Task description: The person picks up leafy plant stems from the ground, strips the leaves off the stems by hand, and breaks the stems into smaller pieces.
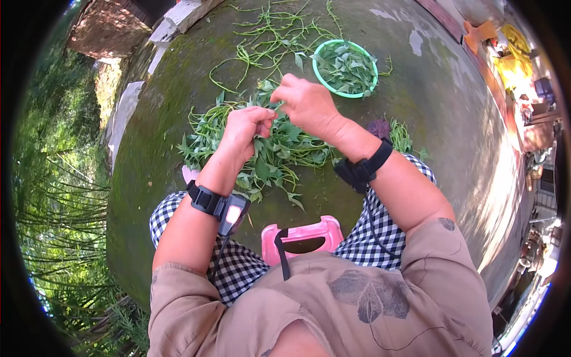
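Both my hands are close together above a heap of leafy green stems (285, 149) on the ground. My left hand (245, 128) is closed, fingers curled in a pinch around a thin green stem. Just to its right and slightly higher, my right hand (302, 106) pinches at the same green piece, its fingertips partly hidden. A round basin with a light green rim (314, 66), holding picked leaves (345, 68), stands beyond my right hand. Bare green stems (267, 41) lie scattered at the top, left of the basin.
A pink plastic stool (270, 244) is under me between my knees. A smaller bunch of green stems (399, 137) lies to the right, beside a purple item (378, 128). Pale stones (125, 116) edge the mossy ground at left; assorted items line the far right.
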A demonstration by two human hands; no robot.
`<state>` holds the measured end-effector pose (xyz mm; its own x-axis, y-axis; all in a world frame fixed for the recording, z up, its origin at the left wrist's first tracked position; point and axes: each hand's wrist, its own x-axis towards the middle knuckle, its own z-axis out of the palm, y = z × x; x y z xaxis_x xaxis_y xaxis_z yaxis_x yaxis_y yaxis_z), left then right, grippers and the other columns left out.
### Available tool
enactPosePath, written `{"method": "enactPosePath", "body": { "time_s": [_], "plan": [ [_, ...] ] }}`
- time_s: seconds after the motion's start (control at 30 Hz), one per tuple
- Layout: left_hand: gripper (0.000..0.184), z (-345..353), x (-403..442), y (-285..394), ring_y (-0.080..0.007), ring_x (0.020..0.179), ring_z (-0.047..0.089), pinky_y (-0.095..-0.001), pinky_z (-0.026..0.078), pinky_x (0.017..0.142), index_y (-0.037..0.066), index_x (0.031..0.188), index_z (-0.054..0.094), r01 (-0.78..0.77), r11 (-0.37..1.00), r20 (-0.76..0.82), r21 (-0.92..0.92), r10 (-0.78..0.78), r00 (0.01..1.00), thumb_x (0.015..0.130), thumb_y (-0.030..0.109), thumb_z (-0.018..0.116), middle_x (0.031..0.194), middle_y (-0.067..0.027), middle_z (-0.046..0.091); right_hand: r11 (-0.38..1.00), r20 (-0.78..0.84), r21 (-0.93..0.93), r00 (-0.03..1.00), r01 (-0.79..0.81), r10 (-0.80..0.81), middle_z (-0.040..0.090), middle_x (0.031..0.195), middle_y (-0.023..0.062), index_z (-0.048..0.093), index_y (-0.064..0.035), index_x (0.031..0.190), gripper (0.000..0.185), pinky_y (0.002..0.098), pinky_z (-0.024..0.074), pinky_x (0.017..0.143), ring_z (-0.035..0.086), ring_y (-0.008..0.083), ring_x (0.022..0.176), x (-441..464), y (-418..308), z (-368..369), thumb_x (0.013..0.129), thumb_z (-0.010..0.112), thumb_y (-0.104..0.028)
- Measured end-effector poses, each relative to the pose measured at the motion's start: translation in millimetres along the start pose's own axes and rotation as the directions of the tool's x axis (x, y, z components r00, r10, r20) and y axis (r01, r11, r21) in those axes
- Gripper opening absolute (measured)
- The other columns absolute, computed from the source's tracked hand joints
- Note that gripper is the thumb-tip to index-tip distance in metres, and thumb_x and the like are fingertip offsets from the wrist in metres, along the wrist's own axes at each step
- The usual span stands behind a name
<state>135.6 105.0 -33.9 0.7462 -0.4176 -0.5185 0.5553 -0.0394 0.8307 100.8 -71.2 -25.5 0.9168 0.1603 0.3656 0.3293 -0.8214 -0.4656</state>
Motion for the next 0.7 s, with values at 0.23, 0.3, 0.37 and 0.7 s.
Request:
{"method": "enactPosePath", "body": {
  "time_s": [0.23, 0.3, 0.37, 0.7],
  "plan": [
    [0.011, -1, -1, -1, -0.0116, 0.054, 0.050, -0.0246, 0.039, 0.051, -0.004, 0.078, 0.067, 0.018, 1.000, 0.050, 0.013, -0.019, 0.999, 0.078, 0.007, 0.067, 0.064, -0.0050, 0.059, 0.999, 0.113, -0.013, 0.992, 0.051, -0.049, 0.060, 0.083, 0.0045, 0.063, -0.0136, 0.076, 0.002, 0.0416, 0.0510, 0.061, 0.064, 0.0284, 0.074, -10, 2, 8, 0.075, 0.062, -0.013],
    [0.012, 0, 1, -4, -0.0112, 0.054, 0.049, -0.0254, 0.039, 0.050, -0.003, 0.082, 0.067, 0.006, 0.998, 0.051, 0.065, -0.009, 0.999, 0.081, 0.009, 0.065, 0.065, -0.0038, 0.058, 0.999, 0.100, 0.007, 0.994, 0.031, -0.032, 0.060, 0.081, 0.0044, 0.064, -0.0137, 0.076, 0.002, 0.0418, 0.0506, 0.060, 0.064, 0.0288, 0.072, -12, 3, 4, 0.076, 0.062, -0.015],
    [0.014, -1, 3, -6, -0.0108, 0.054, 0.049, -0.0254, 0.039, 0.050, -0.003, 0.085, 0.067, 0.006, 0.999, 0.055, 0.035, -0.008, 0.998, 0.083, 0.010, 0.065, 0.065, -0.0033, 0.058, 1.000, 0.068, 0.007, 0.998, 0.011, -0.012, 0.060, 0.079, 0.0048, 0.064, -0.0138, 0.075, 0.004, 0.0419, 0.0501, 0.059, 0.064, 0.0293, 0.070, -13, 5, 2, 0.077, 0.062, -0.016],
    [0.013, 2, 3, -1, -0.0113, 0.054, 0.050, -0.0245, 0.040, 0.052, -0.004, 0.082, 0.067, -0.026, 0.999, 0.084, -0.045, 0.030, 0.996, 0.080, 0.008, 0.066, 0.064, -0.0047, 0.058, 0.989, 0.061, 0.147, 0.998, -0.022, 0.014, 0.061, 0.079, 0.0040, 0.065, -0.0113, 0.077, 0.006, 0.0392, 0.0490, 0.060, 0.063, 0.0286, 0.070, -12, 9, -4, 0.077, 0.065, -0.017]
  ]
}}
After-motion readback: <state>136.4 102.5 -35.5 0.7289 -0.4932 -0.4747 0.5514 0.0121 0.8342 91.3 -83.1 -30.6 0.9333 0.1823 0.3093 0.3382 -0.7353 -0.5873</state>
